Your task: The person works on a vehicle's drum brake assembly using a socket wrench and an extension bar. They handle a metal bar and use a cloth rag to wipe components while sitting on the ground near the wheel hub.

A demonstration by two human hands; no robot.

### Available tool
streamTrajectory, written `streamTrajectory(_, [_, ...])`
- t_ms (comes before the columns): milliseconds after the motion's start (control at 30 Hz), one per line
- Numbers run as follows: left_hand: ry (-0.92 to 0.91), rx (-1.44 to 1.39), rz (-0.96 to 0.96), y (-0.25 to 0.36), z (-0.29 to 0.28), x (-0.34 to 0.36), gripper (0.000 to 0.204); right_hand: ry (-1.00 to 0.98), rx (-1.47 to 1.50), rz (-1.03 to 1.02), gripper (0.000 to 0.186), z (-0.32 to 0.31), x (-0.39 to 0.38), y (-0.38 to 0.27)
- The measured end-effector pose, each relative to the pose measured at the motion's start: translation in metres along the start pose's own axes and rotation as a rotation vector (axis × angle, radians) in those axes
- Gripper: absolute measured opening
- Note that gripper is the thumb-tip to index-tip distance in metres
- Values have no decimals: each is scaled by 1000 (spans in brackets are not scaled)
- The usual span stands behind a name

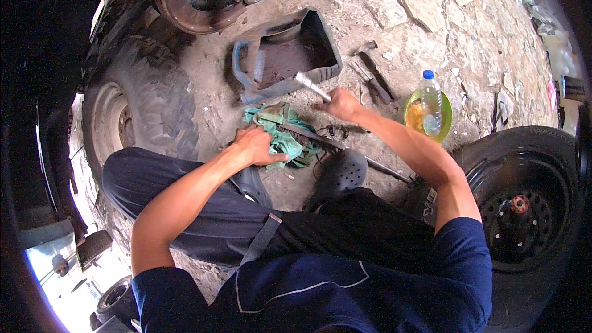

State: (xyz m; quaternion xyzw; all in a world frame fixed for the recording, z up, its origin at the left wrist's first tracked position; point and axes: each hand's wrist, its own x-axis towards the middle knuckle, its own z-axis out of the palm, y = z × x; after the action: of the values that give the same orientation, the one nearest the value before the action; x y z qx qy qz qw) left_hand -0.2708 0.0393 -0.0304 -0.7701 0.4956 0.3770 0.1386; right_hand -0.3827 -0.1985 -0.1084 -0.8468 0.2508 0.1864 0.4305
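Observation:
My left hand (254,147) rests on a crumpled green cloth (287,144) on the ground, its fingers gripping the fabric. In my right hand (343,105) is a silver metal rod (312,87) with a thicker, socket-like end pointing up and left. I cannot make out the rest of it inside the fist. Across the cloth, and out to the right, lies a long dark metal bar (382,167). Just beyond the hands stands a cut-open plastic container (246,90) with dark residue inside.
A hammer (375,71) lies right of the container. Beside it, a green bowl (447,124) holds a clear bottle (430,108) with a blue cap. Tyred wheels stand at left (148,86) and right (481,148). A rusty brake drum (206,21) is at the top.

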Motion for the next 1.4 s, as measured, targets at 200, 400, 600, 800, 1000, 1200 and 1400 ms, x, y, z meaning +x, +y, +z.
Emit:
streamTrajectory(200, [115, -95, -136, 5, 22, 4, 59, -137, -184, -187, 56, 45, -20, 3])
streamTrajectory(400, [166, -119, -70, -13, 46, 9, 45, -181, -244, -234, 22, 52, -35, 2])
streamTrajectory(600, [136, -93, -81, -19, 47, 14, 29, -129, -242, -196, 22, 60, -27, 12])
streamTrajectory(800, [-46, 55, -182, -23, 41, 16, 23, -221, -218, -96, 33, 19, -7, 6])
streamTrajectory(1000, [-152, 162, -255, -44, 57, 20, 25, -209, -103, -15, 51, -48, -5, 18])
streamTrajectory(1200, [-253, 167, -268, -36, 44, 22, 29, -253, -96, 19, 53, -63, -1, 32])
streamTrajectory(1400, [-281, 152, -216, -31, 36, 27, 31, -236, -300, -4, 56, -37, 10, 44])
